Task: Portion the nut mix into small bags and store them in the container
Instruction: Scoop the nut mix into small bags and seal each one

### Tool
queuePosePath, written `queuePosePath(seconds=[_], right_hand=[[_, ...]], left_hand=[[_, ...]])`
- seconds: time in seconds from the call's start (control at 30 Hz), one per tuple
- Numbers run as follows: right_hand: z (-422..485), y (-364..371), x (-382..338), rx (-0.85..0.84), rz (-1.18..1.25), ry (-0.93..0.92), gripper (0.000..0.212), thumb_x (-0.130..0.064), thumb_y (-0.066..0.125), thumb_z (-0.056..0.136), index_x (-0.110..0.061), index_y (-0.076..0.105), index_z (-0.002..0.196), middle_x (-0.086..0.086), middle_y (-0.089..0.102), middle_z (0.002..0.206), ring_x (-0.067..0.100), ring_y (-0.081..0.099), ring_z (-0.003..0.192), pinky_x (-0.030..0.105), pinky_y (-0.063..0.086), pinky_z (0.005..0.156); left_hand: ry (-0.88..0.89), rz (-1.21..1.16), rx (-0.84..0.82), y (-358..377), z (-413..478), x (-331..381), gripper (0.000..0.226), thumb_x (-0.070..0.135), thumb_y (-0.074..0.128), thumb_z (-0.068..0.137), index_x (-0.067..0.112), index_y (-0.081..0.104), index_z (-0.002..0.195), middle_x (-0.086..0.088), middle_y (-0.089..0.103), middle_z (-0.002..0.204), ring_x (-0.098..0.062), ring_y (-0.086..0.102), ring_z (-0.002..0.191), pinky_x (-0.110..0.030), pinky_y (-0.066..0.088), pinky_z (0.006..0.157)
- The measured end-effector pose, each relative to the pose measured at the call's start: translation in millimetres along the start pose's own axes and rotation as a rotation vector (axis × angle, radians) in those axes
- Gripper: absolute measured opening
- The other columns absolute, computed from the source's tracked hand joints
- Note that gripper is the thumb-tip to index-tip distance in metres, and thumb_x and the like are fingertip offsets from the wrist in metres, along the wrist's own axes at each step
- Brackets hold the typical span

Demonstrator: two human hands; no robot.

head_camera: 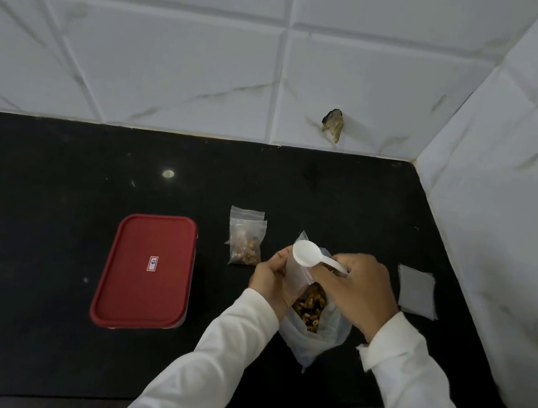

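Black countertop [57, 174] below white tiles [178, 52] holds the open nut mix bag [309, 310], which I see between both hands: the left hand [272, 280] pinches a small empty bag [299, 275] just above it, the right hand [359, 292] grips a white spoon [308, 256] over that, a filled bag [244, 238] and red-lidded container [145, 271] lying further left.

Both arms wear long white sleeves of plain, soft cloth. The left sleeve [203, 364] ends in a smooth cuff right behind the left hand [268, 281]. The right sleeve [423, 398] ends behind the right hand [363, 296] in a creased cuff with a turned-up corner.
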State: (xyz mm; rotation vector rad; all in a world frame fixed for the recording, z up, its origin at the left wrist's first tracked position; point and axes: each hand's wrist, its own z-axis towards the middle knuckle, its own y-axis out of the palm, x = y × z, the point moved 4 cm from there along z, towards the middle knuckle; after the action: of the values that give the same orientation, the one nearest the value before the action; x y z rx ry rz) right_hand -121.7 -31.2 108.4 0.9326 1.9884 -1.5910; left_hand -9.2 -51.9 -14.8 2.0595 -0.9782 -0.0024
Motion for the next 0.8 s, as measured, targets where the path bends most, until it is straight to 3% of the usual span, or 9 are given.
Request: queuePosePath(seconds=[0.13, 0.2, 0.27, 0.33, 0.4, 0.53, 0.6, 0.7, 0.8], right_hand=[[-5, -10, 0, -0.036, 0.220, 0.043, 0.025, -0.043, 0.069, 0.083, -0.020, 0.067, 0.072, -0.009, 0.056, 0.054, -0.001, 0.050, 0.048, 0.018, 0.039, 0.056], [-6, -22, 10, 0.015, 0.309, 0.068, 0.032, -0.056, 0.066, 0.078, -0.025, 0.069, 0.081, -0.002, 0.056, 0.059, 0.007, 0.050, 0.054, 0.023, 0.041, 0.056], [-6, -26, 26, 0.038, 0.279, 0.101, 0.033, -0.057, 0.061, 0.081, -0.025, 0.068, 0.087, 0.007, 0.056, 0.067, 0.015, 0.050, 0.061, 0.028, 0.043, 0.060], [-6, -20, 45, 0.032, 0.315, 0.174, 0.038, -0.055, 0.052, 0.089, -0.019, 0.065, 0.085, 0.004, 0.051, 0.065, 0.016, 0.048, 0.062, 0.032, 0.043, 0.065], [-5, -9, 69, 0.060, 0.345, 0.224, 0.038, -0.046, 0.045, 0.097, -0.017, 0.061, 0.079, 0.000, 0.050, 0.065, 0.014, 0.049, 0.063, 0.032, 0.041, 0.066], [-5, 15, 102, 0.158, -0.038, 0.042, 0.015, -0.023, 0.051, 0.098, -0.022, 0.065, 0.096, -0.004, 0.061, 0.089, 0.001, 0.056, 0.080, 0.011, 0.040, 0.067], [-5, 25, 111, 0.235, -0.144, -0.057, 0.011, -0.017, 0.058, 0.094, -0.015, 0.069, 0.096, -0.002, 0.063, 0.087, 0.005, 0.058, 0.076, 0.014, 0.046, 0.068], [1, 39, 114, 0.281, -0.282, -0.220, 0.015, -0.001, 0.074, 0.079, -0.009, 0.072, 0.092, 0.006, 0.065, 0.079, 0.018, 0.064, 0.069, 0.025, 0.051, 0.063], [20, 55, 118, 0.136, -0.460, -0.219, 0.030, -0.004, 0.082, 0.070, -0.011, 0.072, 0.098, 0.006, 0.066, 0.082, 0.020, 0.064, 0.072, 0.024, 0.047, 0.066]], left_hand=[[-0.061, -0.088, -0.014, -1, -7, 0, 0.028, 0.016, 0.047, 0.097, 0.010, 0.070, 0.112, -0.014, 0.069, 0.114, -0.027, 0.066, 0.100, -0.034, 0.058, 0.069], [-0.067, -0.080, -0.025, -4, -7, 3, 0.028, 0.018, 0.048, 0.097, 0.012, 0.069, 0.114, -0.014, 0.070, 0.111, -0.026, 0.068, 0.094, -0.032, 0.056, 0.064], [-0.087, -0.061, -0.006, -9, -7, 6, 0.028, 0.020, 0.048, 0.098, 0.011, 0.068, 0.115, -0.014, 0.072, 0.100, -0.024, 0.070, 0.082, -0.030, 0.055, 0.059], [-0.108, -0.104, -0.001, -13, -5, 6, 0.028, 0.020, 0.048, 0.098, 0.009, 0.066, 0.115, -0.012, 0.072, 0.085, -0.021, 0.071, 0.066, -0.025, 0.055, 0.050], [-0.135, -0.170, -0.019, -16, -3, 4, 0.027, 0.020, 0.048, 0.095, 0.007, 0.069, 0.107, -0.009, 0.071, 0.081, -0.018, 0.070, 0.063, -0.025, 0.055, 0.048], [-0.119, -0.237, -0.111, -25, 6, 2, 0.023, 0.027, 0.056, 0.079, 0.011, 0.071, 0.086, -0.003, 0.067, 0.081, -0.015, 0.068, 0.065, -0.023, 0.055, 0.046], [-0.130, -0.302, -0.194, -31, 11, 1, 0.023, 0.031, 0.060, 0.080, 0.012, 0.068, 0.090, -0.004, 0.067, 0.085, -0.019, 0.070, 0.070, -0.026, 0.057, 0.051], [-0.170, -0.282, -0.209, -36, 9, -2, 0.026, 0.020, 0.081, 0.073, 0.009, 0.068, 0.093, -0.008, 0.068, 0.089, -0.025, 0.071, 0.078, -0.029, 0.059, 0.060], [-0.162, -0.180, -0.104, -40, 14, -4, 0.020, 0.032, 0.061, 0.082, 0.014, 0.067, 0.088, -0.002, 0.065, 0.085, -0.018, 0.069, 0.070, -0.024, 0.056, 0.051]])
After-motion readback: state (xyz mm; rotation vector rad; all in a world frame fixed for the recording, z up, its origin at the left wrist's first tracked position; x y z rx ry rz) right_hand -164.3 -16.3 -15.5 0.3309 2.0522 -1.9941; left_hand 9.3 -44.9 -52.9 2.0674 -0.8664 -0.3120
